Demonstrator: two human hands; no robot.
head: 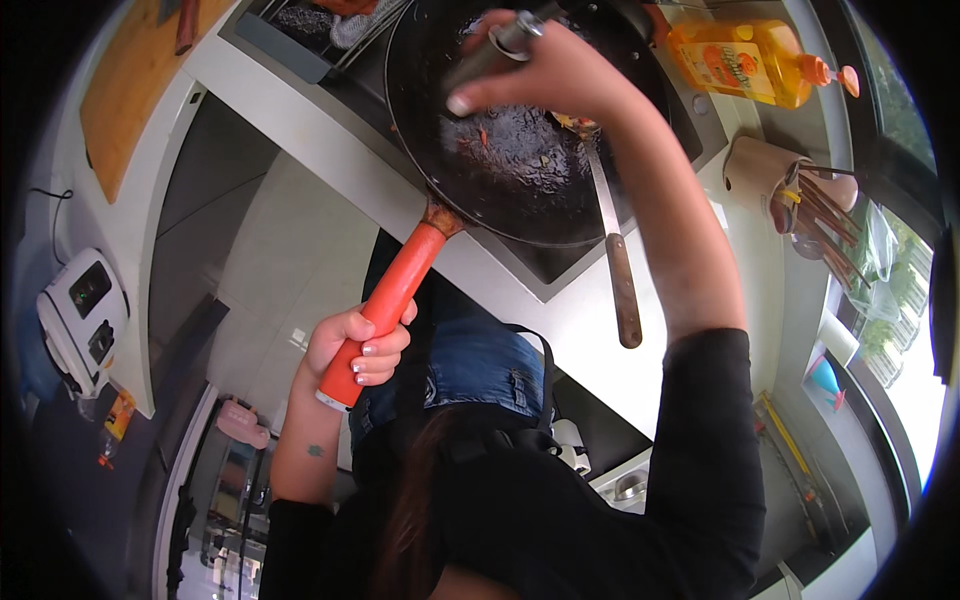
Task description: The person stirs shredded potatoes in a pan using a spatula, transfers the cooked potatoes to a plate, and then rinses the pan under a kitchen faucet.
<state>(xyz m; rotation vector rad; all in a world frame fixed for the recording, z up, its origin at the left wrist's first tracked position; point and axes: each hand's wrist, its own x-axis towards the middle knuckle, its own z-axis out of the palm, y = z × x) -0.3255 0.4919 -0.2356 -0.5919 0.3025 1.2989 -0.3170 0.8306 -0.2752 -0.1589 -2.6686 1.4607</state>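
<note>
My left hand (337,341) is wrapped around the red handle (405,270) of a dark wok (517,217). The wok sits over the black cooktop (532,266), its inside glossy, with small food scraps on the bottom. Above it, my right hand (559,82) grips a metal cylinder (491,56); motion blurs it, and its lower end cannot be made out. A metal spatula with a wooden handle (624,292) leans across the wok's near rim. Bits of food cling to its head, which my right wrist partly hides.
On the right stand a bottle of orange liquid (739,64) and a beige holder (761,172) with chopsticks. A wooden board (139,90) lies on the white counter (180,112) at the upper left, with a white appliance (82,322) lower down. A rack (360,34) adjoins the wok.
</note>
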